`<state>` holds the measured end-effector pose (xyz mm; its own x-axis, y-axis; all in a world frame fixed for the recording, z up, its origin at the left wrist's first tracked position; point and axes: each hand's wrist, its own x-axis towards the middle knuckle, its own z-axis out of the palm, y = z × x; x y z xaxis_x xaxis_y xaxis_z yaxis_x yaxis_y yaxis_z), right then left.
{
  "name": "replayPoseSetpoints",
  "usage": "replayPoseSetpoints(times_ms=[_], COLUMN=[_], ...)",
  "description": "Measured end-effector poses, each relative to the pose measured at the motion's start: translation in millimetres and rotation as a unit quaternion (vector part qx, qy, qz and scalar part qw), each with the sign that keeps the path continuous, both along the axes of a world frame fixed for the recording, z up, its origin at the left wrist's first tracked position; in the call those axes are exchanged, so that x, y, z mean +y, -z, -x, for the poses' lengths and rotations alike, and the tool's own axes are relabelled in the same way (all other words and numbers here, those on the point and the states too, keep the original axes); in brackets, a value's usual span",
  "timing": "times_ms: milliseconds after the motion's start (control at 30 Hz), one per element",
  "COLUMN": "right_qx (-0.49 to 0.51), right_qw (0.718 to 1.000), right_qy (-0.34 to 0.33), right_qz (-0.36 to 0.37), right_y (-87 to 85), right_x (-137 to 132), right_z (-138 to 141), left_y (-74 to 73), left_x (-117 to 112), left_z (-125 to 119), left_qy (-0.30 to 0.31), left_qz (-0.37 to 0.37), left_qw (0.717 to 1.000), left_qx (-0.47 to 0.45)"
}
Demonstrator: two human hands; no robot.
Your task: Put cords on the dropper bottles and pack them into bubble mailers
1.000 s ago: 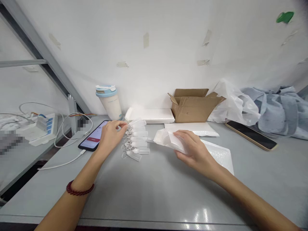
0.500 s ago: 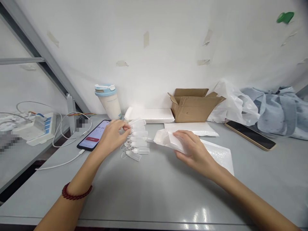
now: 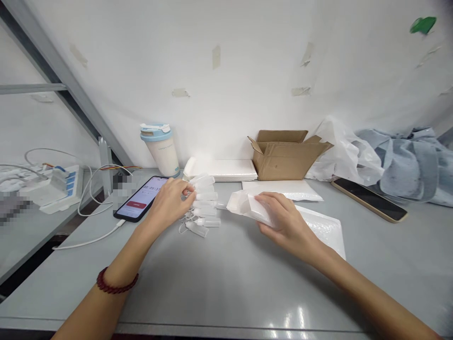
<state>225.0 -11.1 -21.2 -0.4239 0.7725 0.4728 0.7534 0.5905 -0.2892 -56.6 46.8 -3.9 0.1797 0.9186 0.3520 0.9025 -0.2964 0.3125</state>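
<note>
My left hand (image 3: 173, 198) is over the cap ends of several small clear plastic bottles (image 3: 207, 212). Its thumb and fingertips are pinched together; whatever lies between them is hidden. The bottles lie in a row with thin white string loops at their left ends. One slim clear piece (image 3: 221, 206) sticks out to the right from the row, close to the mailer's mouth. In my right hand (image 3: 283, 224) is a white bubble mailer (image 3: 249, 208), gripped by its body, with its mouth gaping leftward toward the bottles.
Flat mailers (image 3: 322, 226) lie right of and behind my right hand, and a stack of mailers (image 3: 226, 170) is by the wall. Around them are a cardboard box (image 3: 290, 160), a cup (image 3: 163, 151), a lit phone (image 3: 138, 203), a dark phone (image 3: 368, 198), a plastic bag (image 3: 347, 151) and cables.
My left hand has shifted slightly right along the bottles' cap ends, still pinched. My right hand keeps the mailer in nearly the same place.
</note>
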Motion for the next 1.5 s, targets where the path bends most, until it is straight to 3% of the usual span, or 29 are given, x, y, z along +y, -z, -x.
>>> replayPoseSetpoints(times_ms=[367, 800, 1100, 1500], right_qx=[-0.002, -0.006, -0.016, -0.022], right_qw=[1.0, 1.0, 1.0, 0.999], right_qy=[0.002, 0.006, 0.006, -0.022], right_qz=[0.001, 0.003, 0.002, -0.014], right_y=[-1.2, -2.0, 1.8, 2.0], right_x=[-0.1, -0.5, 1.7, 0.2], right_z=[-0.1, 0.0, -1.1, 1.7], left_y=[7.0, 3.0, -5.3, -4.0], left_x=[3.7, -4.3, -22.7, -40.8], left_z=[-3.4, -10.2, -29.1, -48.6], left_qy=[-0.015, -0.055, 0.068, 0.207], left_qz=[-0.031, -0.123, -0.164, -0.084], left_qw=[0.999, 0.986, 0.977, 0.968], left_qx=[-0.01, -0.093, -0.117, -0.112])
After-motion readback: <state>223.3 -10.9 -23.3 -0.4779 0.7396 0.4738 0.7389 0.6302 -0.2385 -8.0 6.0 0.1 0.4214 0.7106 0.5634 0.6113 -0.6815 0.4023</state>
